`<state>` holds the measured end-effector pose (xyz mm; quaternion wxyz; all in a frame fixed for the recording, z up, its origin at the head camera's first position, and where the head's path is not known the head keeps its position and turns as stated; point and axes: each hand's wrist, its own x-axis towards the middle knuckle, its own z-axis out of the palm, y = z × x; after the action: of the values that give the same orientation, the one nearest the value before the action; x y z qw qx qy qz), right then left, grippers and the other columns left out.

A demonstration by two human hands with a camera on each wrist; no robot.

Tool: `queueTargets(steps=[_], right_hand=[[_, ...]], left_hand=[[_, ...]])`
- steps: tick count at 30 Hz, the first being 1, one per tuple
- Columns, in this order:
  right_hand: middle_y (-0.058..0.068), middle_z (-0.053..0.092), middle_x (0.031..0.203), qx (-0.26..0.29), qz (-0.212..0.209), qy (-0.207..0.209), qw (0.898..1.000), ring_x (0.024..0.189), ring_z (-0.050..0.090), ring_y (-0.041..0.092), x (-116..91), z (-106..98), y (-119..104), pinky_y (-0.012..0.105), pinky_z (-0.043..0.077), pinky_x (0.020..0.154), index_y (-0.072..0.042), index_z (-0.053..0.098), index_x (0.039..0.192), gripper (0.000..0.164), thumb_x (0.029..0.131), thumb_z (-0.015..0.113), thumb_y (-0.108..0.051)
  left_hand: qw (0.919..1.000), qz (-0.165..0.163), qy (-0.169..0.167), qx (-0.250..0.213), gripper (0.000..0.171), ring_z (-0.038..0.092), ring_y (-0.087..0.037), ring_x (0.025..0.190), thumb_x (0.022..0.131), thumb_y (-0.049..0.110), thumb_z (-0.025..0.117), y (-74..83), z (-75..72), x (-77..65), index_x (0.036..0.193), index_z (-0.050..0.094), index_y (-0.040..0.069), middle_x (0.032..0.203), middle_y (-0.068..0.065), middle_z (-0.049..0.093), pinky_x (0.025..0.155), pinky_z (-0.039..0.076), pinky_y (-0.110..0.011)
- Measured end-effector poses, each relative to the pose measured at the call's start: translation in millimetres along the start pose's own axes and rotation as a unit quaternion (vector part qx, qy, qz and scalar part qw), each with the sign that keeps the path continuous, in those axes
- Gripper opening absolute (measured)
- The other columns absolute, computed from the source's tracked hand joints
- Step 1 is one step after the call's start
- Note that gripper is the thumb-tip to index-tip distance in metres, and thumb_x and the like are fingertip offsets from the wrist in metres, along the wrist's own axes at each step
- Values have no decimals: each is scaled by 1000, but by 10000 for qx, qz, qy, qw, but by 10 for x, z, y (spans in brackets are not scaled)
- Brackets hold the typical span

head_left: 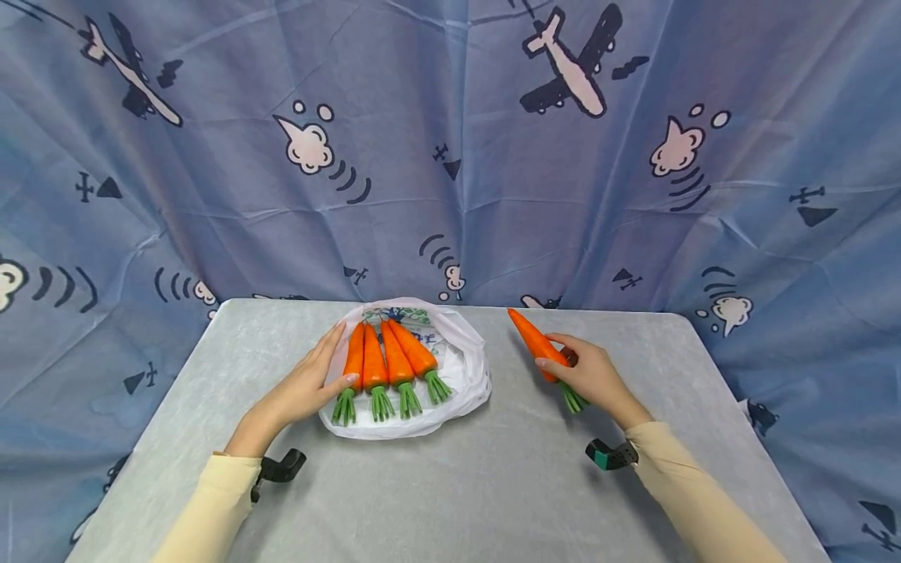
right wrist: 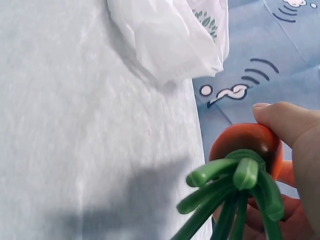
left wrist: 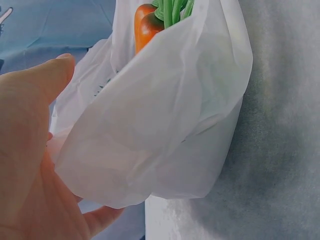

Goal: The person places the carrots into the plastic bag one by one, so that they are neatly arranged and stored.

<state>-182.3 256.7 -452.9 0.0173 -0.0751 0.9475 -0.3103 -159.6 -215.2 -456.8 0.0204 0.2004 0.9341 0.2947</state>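
Note:
A white plastic bag (head_left: pixel 464 383) lies with its mouth wide, several orange carrots (head_left: pixel 399 363) side by side in it, green stems toward me. My left hand (head_left: pixel 303 383) rests against the bag's left side, thumb spread from the fingers and reaching over the rim by the leftmost carrot. In the left wrist view, the bag wall (left wrist: pixel 145 125) partly hides that hand's fingers. To the right of the bag, my right hand (head_left: pixel 587 371) grips another carrot (head_left: pixel 531 338) near its stem end, tip pointing away. Its green stems (right wrist: pixel 245 175) show close up in the right wrist view.
The bag and hands are over a pale grey table (head_left: pixel 450 500). A blue curtain (head_left: pixel 450 156) with airplane prints hangs just behind its far edge. Each wrist carries a small dark camera mount (head_left: pixel 281 467).

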Motion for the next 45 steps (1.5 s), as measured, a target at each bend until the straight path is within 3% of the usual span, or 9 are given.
queueTargets(steps=[15, 21, 28, 34, 45], right_hand=[[7, 69, 93, 36, -376, -119, 9992, 75, 59, 14, 42, 112, -273, 28, 50, 70, -14, 59, 137, 61, 86, 74, -44], [8, 72, 104, 34, -518, -186, 9985, 78, 61, 13, 46, 158, -370, 28, 51, 71, -14, 60, 137, 62, 86, 74, -46], [4, 72, 95, 97, -549, -376, 9977, 76, 61, 11, 54, 207, -481, 26, 51, 68, -15, 60, 136, 63, 85, 73, -50], [2, 71, 88, 98, -653, -464, 9967, 73, 60, 11, 61, 248, -576, 26, 50, 67, -16, 61, 136, 59, 86, 75, -43], [2, 69, 90, 133, -754, -571, 9954, 74, 57, 13, 113, 297, -722, 27, 48, 69, -17, 63, 134, 54, 86, 76, -39]], left_hand=[[10000, -45, -51, -6, 89, 17, -42, 152, 99, 42, 57, 33, -6, 0, 161, 0, 14, 167, -18, 10, 122, 20, -61], [9999, -68, -80, -8, 89, 16, -42, 153, 99, 43, 57, 49, -12, 3, 161, -1, 15, 167, -18, 9, 122, 21, -60], [10000, -45, -75, -17, 89, 16, -41, 153, 99, 42, 57, 41, -8, 0, 161, 0, 15, 167, -18, 9, 122, 20, -60], [10000, -15, -64, -16, 89, 16, -41, 153, 99, 42, 57, 42, -3, 3, 161, 0, 15, 167, -19, 9, 122, 20, -60], [10000, -42, -78, -27, 89, 16, -41, 153, 99, 41, 58, 61, -10, -4, 161, 0, 14, 167, -19, 9, 123, 20, -60]])
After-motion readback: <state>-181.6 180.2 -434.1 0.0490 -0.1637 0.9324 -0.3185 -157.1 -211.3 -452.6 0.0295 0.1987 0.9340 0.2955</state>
